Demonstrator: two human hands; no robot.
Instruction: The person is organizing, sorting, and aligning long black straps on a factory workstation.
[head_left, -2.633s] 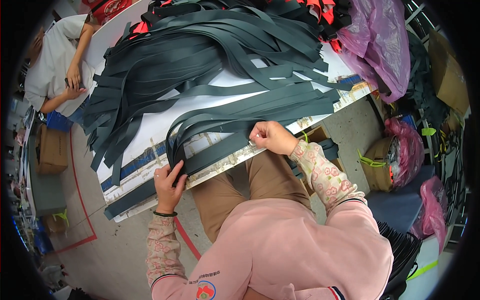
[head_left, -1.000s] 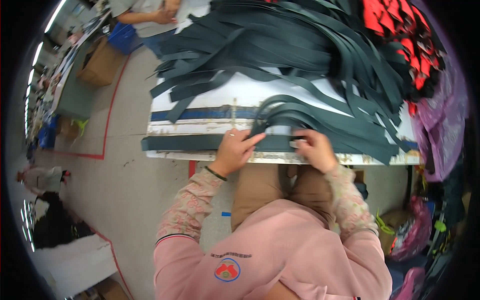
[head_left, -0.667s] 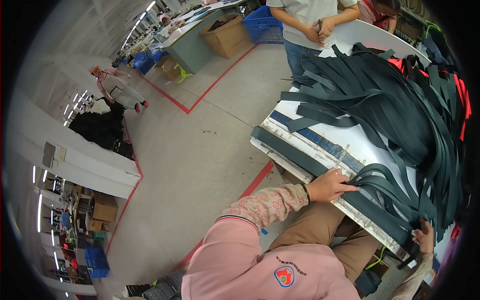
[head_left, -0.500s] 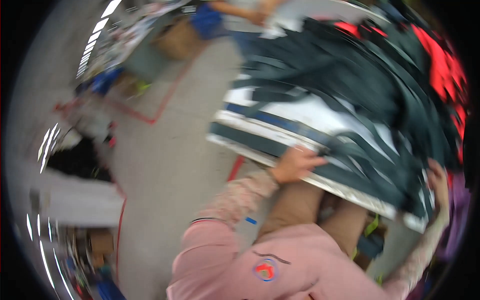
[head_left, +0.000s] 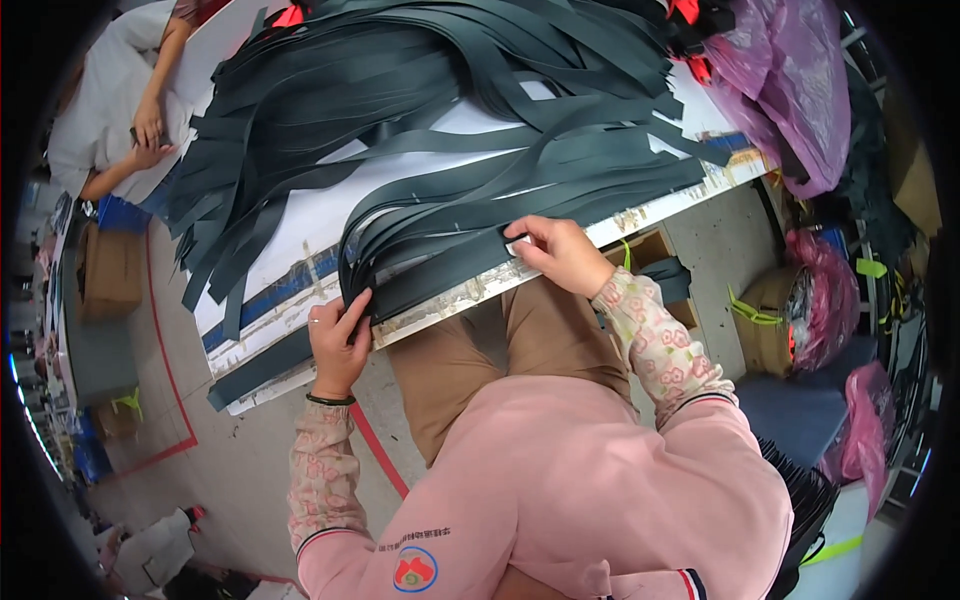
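Note:
Many long dark green webbing straps lie heaped across the white table. Along the near edge runs a flat strap beside a bundle of curved ones. My left hand is at the left end of this strap, thumb and fingertips closed around the strap edges where the bundle bends. Further right, my right hand pinches a small white and black piece over the same strap. What exactly this piece is I cannot make out.
A co-worker's hands rest at the far left table side. Pink plastic bags hang at the right corner. Cardboard boxes and a blue-grey seat stand on the right. Red tape marks the floor.
The view has swung, bringing the table in front of me and sharpening the picture. My right hand has come from the table's right end to the near strap. My left hand now touches the straps.

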